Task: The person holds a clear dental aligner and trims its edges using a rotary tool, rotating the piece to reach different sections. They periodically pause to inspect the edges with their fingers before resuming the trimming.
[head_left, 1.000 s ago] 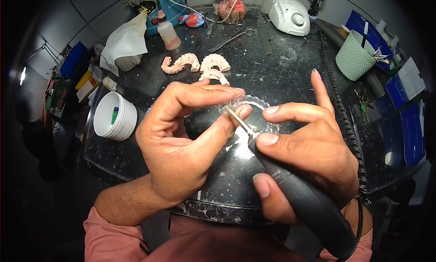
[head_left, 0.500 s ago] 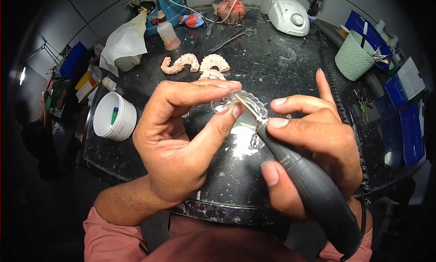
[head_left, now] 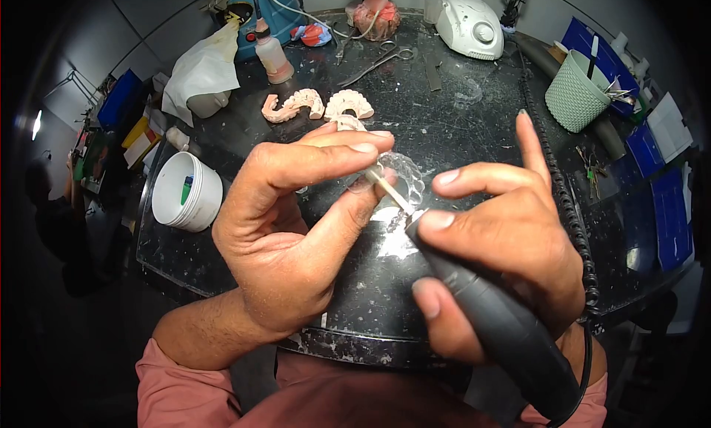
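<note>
A clear plastic dental aligner (head_left: 409, 170) is pinched between the thumb and fingers of my left hand (head_left: 296, 220). My right hand (head_left: 511, 235) is wrapped round a black rotary handpiece (head_left: 496, 324), its index finger raised. The handpiece's pale slim tip (head_left: 392, 193) reaches to the aligner's edge near my left thumb; whether it touches cannot be made out. Beyond my left fingers lie pinkish dental casts (head_left: 348, 104), one of them partly hidden by that hand. Another clear aligner piece (head_left: 468, 94) lies farther back on the table.
On the black table (head_left: 363, 294) stand a white tub (head_left: 167, 194), a bottle of pinkish liquid (head_left: 274, 60), scissors (head_left: 378, 65) and a white control unit (head_left: 470, 28). A pale green basket (head_left: 570, 102) of tools is at right. A coiled cord (head_left: 563, 187) runs beside my right hand. Someone stands far left.
My right hand and the handpiece have shifted slightly left and down. The aligner has turned in my left fingers, and more of the tip now shows.
</note>
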`<state>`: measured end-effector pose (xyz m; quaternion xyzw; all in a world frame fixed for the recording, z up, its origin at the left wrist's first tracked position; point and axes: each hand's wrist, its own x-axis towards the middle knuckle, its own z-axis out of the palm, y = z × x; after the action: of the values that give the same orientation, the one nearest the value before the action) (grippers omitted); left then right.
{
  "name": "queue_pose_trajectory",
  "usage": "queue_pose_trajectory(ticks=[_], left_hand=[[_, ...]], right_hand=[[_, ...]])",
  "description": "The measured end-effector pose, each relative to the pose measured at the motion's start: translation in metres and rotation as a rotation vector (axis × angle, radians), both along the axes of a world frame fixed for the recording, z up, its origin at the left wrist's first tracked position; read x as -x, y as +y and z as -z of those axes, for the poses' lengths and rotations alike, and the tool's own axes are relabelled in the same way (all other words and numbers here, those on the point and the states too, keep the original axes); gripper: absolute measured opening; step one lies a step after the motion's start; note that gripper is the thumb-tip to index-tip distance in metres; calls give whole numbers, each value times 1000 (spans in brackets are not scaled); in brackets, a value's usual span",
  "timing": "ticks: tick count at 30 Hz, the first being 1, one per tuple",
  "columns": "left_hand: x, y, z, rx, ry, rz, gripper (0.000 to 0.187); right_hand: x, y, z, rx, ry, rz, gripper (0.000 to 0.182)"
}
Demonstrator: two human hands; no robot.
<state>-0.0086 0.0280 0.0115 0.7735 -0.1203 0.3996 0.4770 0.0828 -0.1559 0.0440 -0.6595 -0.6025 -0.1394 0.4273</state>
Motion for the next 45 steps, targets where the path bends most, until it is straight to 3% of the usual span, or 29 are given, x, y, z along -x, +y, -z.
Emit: queue_pose_trajectory(ticks=[12,22,24,25,33,38,42,45], left_hand=[[2,-1,-5,-43,27,-50,28],[0,-2,0,-16,33,-69,29],[0,-3,-1,19,20,-63,28],[0,-3,-1,20,21,-62,28],[1,-3,-2,14,33,-67,26],[0,-1,0,12,5,-43,27],[2,-5,1,105,4,-13,28],[-1,-4,3,156,-13,34,30]], right_hand=[[1,2,3,-35,-14,12,33],[4,-5,-7,96,19,-36,34],[4,-4,-11,152,-11,65,35],[1,0,0,-25,5,44,36],[3,-3,-7,87,-6,-3,34],[1,-1,1,-19,8,48,35],[-4,-4,-5,-2,57,-147,45],[-8,5,9,-231,377,10,35]])
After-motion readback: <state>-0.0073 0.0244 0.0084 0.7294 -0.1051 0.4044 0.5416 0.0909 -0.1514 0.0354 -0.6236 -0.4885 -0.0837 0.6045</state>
